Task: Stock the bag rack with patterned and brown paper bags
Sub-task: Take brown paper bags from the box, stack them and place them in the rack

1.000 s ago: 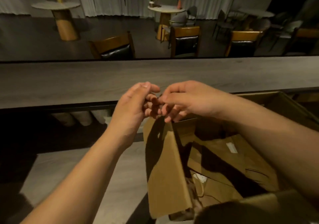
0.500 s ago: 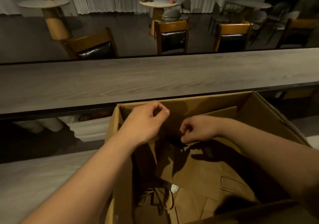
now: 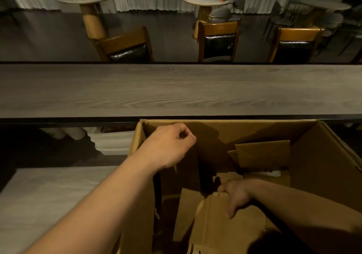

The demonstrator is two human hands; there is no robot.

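An open cardboard box (image 3: 323, 161) stands under the counter edge and holds several flat brown paper bags. My left hand (image 3: 170, 146) hovers over the box's left rear corner with its fingers pinched shut on the top of a shadowed brown bag (image 3: 182, 175) that hangs upright beneath it. Lower in the box, my right hand (image 3: 237, 197) grips the top edge of another brown paper bag (image 3: 215, 226) lying flat, thumb on its face. More folded brown bags (image 3: 262, 154) lean against the back wall. No rack or patterned bag is in view.
A long grey wood-grain counter (image 3: 176, 89) runs across just beyond the box. Wooden chairs (image 3: 217, 42) and round tables stand behind it. White trays (image 3: 111, 142) are stacked under the counter to the left. A pale lower surface (image 3: 49, 195) lies left of the box.
Both hands came down from in front of the counter. The right hand dropped deep into the box and took hold of a flat bag. The left stayed near the rim, still pinched.
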